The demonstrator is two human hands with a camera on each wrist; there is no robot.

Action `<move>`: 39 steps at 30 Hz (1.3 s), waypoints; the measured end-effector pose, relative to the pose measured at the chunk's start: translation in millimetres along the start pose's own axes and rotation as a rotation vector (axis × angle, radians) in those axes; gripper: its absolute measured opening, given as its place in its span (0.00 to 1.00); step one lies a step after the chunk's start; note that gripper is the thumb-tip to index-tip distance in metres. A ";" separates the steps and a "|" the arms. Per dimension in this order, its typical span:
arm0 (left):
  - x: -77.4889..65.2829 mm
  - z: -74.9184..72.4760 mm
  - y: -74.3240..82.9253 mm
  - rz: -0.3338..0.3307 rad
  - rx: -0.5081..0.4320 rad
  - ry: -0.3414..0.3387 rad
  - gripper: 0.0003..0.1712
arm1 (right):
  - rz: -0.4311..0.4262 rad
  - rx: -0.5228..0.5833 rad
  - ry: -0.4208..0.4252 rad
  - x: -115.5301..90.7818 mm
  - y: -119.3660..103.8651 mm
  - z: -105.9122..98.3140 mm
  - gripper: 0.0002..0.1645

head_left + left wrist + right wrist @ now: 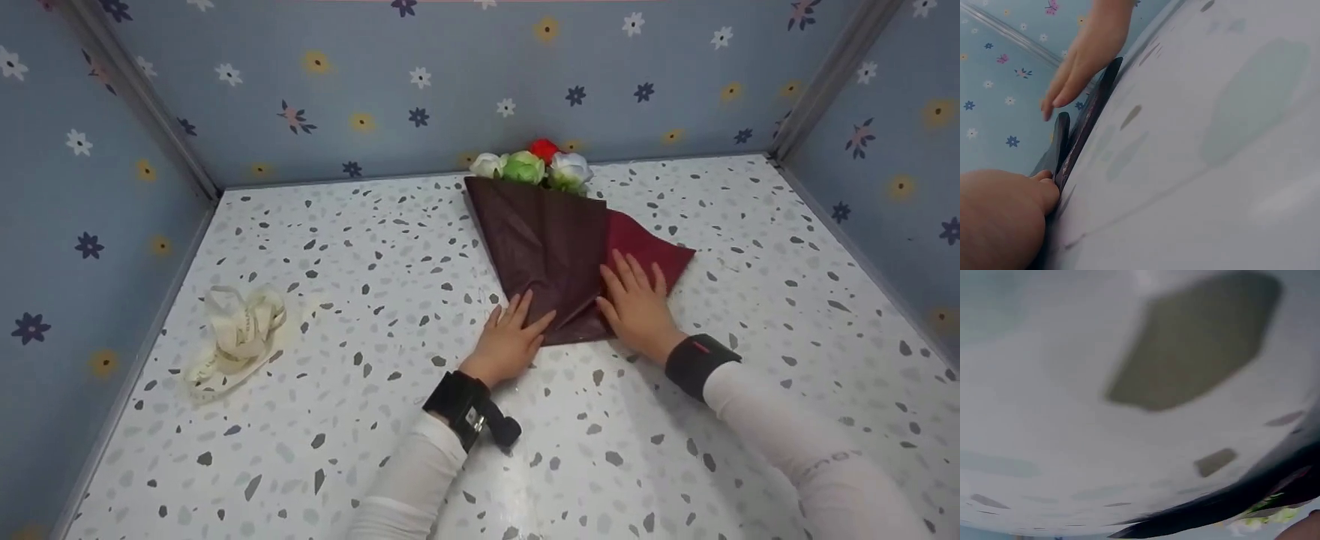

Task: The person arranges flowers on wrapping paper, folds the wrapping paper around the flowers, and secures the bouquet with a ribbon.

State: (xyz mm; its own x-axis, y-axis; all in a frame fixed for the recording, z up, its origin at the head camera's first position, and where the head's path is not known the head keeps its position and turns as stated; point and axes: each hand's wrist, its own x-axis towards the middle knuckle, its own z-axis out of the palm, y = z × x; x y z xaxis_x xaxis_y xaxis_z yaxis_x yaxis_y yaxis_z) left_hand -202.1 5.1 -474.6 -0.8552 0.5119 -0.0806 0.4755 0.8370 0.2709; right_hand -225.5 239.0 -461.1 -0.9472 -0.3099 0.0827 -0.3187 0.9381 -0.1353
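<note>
A bouquet lies on the speckled table, its dark maroon wrapping paper [540, 232] folded over into a cone. Artificial flowers [523, 168] in white, green, red and pale blue show at its far end; their stems are hidden inside. My left hand [510, 341] rests with spread fingers on the lower left fold of the paper. On the right, an unfolded flap [652, 240] shows its brighter red inner side. My right hand [637, 304] lies over that flap, fingers extended. In the left wrist view the paper edge [1081, 138] stands slightly off the table.
A crumpled cream ribbon [244, 330] lies on the left part of the table [360, 420]. Flower-patterned panels [450, 82] enclose the back and both sides. Each wrist wears a black strap [457, 405].
</note>
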 end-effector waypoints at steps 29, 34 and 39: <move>-35.6 -40.9 -15.9 0.138 -0.150 0.002 0.21 | -0.333 0.165 -0.311 -24.1 -87.8 11.9 0.43; -21.7 -39.6 -16.2 0.177 0.016 -0.027 0.25 | -0.337 0.135 -0.378 -24.2 -87.4 9.7 0.40; -15.8 -33.6 -13.4 0.111 0.056 -0.081 0.29 | -0.346 0.123 -0.385 -20.5 -86.2 4.2 0.37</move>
State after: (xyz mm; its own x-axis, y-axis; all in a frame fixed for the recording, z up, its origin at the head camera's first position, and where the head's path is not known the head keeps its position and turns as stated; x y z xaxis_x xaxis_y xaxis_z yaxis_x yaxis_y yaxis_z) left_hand -201.8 -20.7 -444.7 -0.7784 0.6140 -0.1308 0.5788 0.7826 0.2290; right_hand -178.7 163.8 -455.3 -0.7232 -0.6539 -0.2223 -0.5948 0.7533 -0.2807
